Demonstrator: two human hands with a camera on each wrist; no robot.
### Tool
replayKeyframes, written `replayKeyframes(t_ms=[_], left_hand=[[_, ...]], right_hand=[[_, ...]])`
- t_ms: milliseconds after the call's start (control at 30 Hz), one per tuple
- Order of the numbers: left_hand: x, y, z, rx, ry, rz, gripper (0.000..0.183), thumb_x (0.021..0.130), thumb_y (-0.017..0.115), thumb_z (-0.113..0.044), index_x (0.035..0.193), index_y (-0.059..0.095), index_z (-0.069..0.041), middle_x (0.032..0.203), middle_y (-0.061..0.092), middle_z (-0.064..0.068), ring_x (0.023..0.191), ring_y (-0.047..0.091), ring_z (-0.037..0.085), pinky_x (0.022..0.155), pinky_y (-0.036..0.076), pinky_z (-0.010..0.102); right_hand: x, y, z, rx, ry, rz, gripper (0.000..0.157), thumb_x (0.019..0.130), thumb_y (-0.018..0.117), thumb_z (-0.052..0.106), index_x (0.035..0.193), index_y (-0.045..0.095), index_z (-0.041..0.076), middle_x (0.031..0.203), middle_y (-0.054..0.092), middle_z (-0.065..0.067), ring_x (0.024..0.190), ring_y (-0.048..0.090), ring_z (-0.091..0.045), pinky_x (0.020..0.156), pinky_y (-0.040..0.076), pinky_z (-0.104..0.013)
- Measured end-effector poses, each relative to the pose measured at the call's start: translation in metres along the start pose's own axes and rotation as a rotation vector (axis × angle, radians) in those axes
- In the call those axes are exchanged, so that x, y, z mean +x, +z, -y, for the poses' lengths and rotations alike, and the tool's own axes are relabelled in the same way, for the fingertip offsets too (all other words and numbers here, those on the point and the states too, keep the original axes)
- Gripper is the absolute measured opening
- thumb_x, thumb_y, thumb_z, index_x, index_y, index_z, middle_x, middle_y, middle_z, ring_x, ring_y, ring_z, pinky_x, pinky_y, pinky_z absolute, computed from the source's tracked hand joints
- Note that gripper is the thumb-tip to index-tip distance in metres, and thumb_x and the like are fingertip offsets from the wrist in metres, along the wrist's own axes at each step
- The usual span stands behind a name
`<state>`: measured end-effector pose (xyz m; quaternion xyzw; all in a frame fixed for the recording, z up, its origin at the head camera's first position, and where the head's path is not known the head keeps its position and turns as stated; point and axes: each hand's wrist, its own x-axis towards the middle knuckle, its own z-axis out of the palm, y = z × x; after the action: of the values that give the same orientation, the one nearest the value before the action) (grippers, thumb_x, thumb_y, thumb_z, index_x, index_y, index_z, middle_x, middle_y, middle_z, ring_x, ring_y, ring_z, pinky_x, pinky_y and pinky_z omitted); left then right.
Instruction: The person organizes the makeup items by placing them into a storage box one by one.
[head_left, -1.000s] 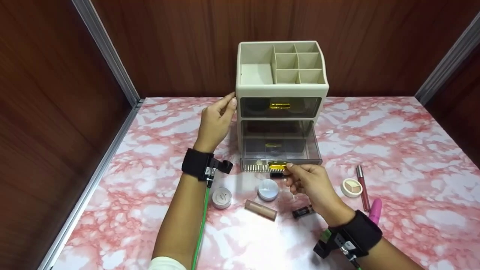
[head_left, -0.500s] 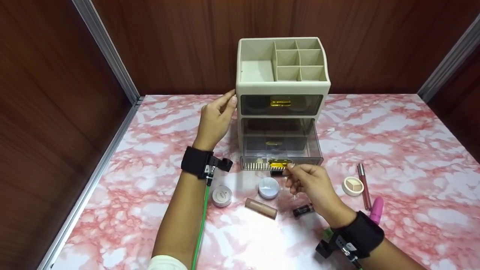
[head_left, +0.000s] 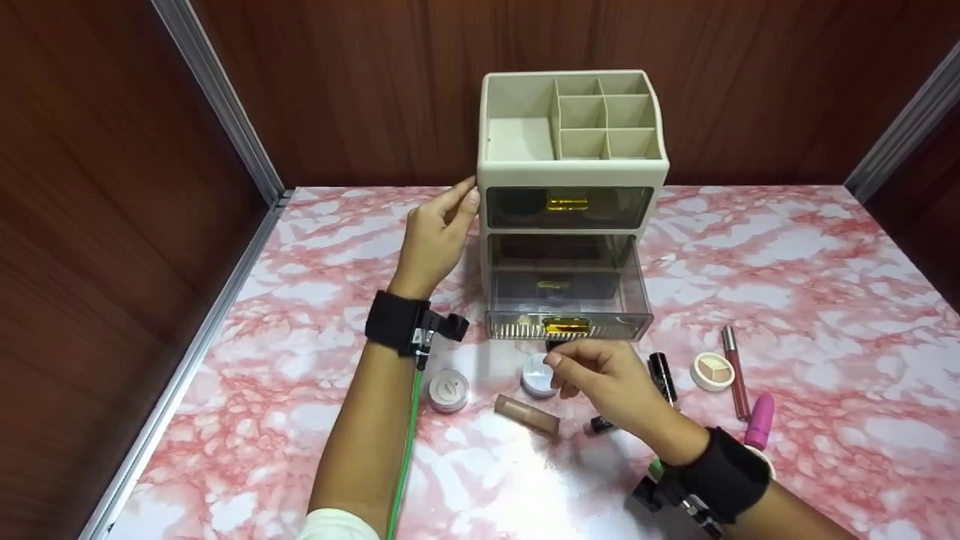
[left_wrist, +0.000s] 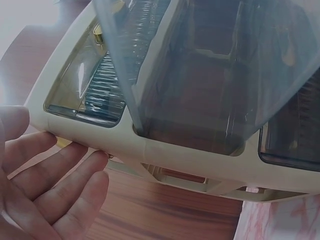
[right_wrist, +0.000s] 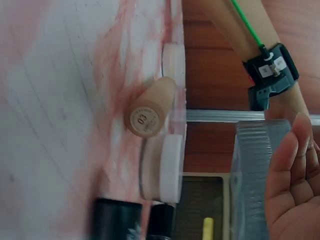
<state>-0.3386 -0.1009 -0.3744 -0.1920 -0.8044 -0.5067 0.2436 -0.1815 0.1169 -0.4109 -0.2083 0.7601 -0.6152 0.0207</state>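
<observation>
A cream cosmetics organizer (head_left: 574, 172) stands toward the back, its clear middle drawer (head_left: 637, 300) pulled out. My left hand (head_left: 433, 244) rests its fingertips against the organizer's left side; in the left wrist view its fingers (left_wrist: 65, 190) lie loosely extended along the frame. My right hand (head_left: 615, 386) hovers just in front of the drawer's gold handle (head_left: 566, 325), apart from it, fingers loosely bent and holding nothing. Partly behind these fingers is a round jar (head_left: 535, 375) with a pale lid. A tan tube (head_left: 527, 415) lies nearby, its end marked 03 in the right wrist view.
Left of the tan tube sits another round jar (head_left: 448, 391). Beside my right hand lie a black tube (head_left: 661, 375), a three-colour concealer pot (head_left: 712, 372), a red lip gloss (head_left: 736, 379) and a pink tube (head_left: 760, 421). Wood-look panels (head_left: 375, 90) enclose the marbled table (head_left: 247, 420).
My right hand has let go of the gold drawer handle and drawn back toward me, uncovering the black tube. The middle drawer stays pulled out. My left hand keeps its place.
</observation>
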Motion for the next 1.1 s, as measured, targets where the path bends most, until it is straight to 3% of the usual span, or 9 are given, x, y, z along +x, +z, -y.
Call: replayKeyframes(t_ms=[100,233,367,467,533,667,933,1100], left_hand=[[0.001,0.0,0.0,-0.002,0.009,0.0,0.038,0.091,0.049,-0.036,0.12,0.057,-0.013,0.117,0.056,-0.003,0.1,0.053,0.0,0.085,0.04,0.017],[0.001,0.0,0.001,-0.011,0.009,0.008,0.039,0.091,0.048,-0.037,0.12,0.056,-0.012,0.117,0.056,-0.002,0.101,0.053,0.0,0.085,0.04,0.017],[0.001,-0.002,0.001,-0.011,0.003,0.007,0.041,0.09,0.048,-0.038,0.121,0.056,-0.011,0.117,0.056,-0.002,0.099,0.054,0.002,0.084,0.041,0.018],[0.001,-0.002,0.001,-0.011,0.009,0.01,0.041,0.091,0.048,-0.036,0.121,0.056,-0.01,0.118,0.055,-0.001,0.098,0.055,0.003,0.084,0.042,0.019],[0.001,-0.002,0.0,-0.017,0.012,0.017,0.04,0.091,0.049,-0.035,0.121,0.055,-0.01,0.118,0.055,0.0,0.097,0.056,0.004,0.083,0.042,0.02],[0.0,-0.002,0.001,-0.028,0.007,0.024,0.039,0.091,0.049,-0.034,0.122,0.055,-0.012,0.118,0.055,-0.001,0.093,0.057,0.003,0.08,0.043,0.019],[-0.002,-0.001,0.0,-0.045,-0.023,0.028,0.041,0.09,0.048,-0.039,0.122,0.055,-0.015,0.117,0.056,-0.001,0.081,0.063,0.011,0.072,0.047,0.02],[-0.001,-0.002,0.0,-0.03,-0.016,0.027,0.042,0.091,0.049,-0.037,0.122,0.055,-0.011,0.118,0.055,-0.001,0.085,0.059,0.004,0.076,0.045,0.02]], right_hand=[[-0.002,-0.004,0.002,-0.029,-0.096,-0.012,0.01,0.086,0.057,0.003,0.089,0.065,-0.002,0.069,0.062,-0.012,0.06,0.06,-0.018,0.057,0.051,-0.033],[-0.002,-0.016,-0.01,-0.133,-0.28,-0.058,0.011,0.084,0.058,-0.001,0.088,0.067,0.004,0.073,0.064,-0.009,0.061,0.06,-0.018,0.055,0.05,-0.028],[0.001,-0.025,-0.027,-0.461,-0.453,-0.021,0.015,0.082,0.063,0.007,0.095,0.067,0.013,0.086,0.066,0.002,0.07,0.061,-0.011,0.061,0.05,-0.024],[0.005,-0.026,-0.034,-0.733,-0.54,0.108,0.028,0.082,0.064,0.018,0.11,0.062,0.015,0.103,0.062,0.002,0.087,0.059,-0.01,0.072,0.049,-0.027],[0.008,-0.025,-0.039,-0.861,-0.569,0.211,0.038,0.082,0.064,0.024,0.117,0.058,0.015,0.111,0.059,-0.002,0.097,0.057,-0.016,0.078,0.048,-0.032],[0.013,-0.016,-0.048,-1.01,-0.593,0.352,0.049,0.079,0.067,0.026,0.123,0.053,0.013,0.121,0.052,-0.012,0.108,0.05,-0.026,0.087,0.043,-0.039],[0.022,-0.005,-0.062,-1.118,-0.595,0.44,0.049,0.078,0.067,0.018,0.124,0.051,0.013,0.124,0.048,-0.018,0.111,0.047,-0.031,0.089,0.04,-0.042],[0.027,-0.003,-0.065,-1.103,-0.619,0.422,0.047,0.077,0.069,0.019,0.121,0.055,0.011,0.122,0.05,-0.019,0.109,0.049,-0.032,0.086,0.043,-0.041]])
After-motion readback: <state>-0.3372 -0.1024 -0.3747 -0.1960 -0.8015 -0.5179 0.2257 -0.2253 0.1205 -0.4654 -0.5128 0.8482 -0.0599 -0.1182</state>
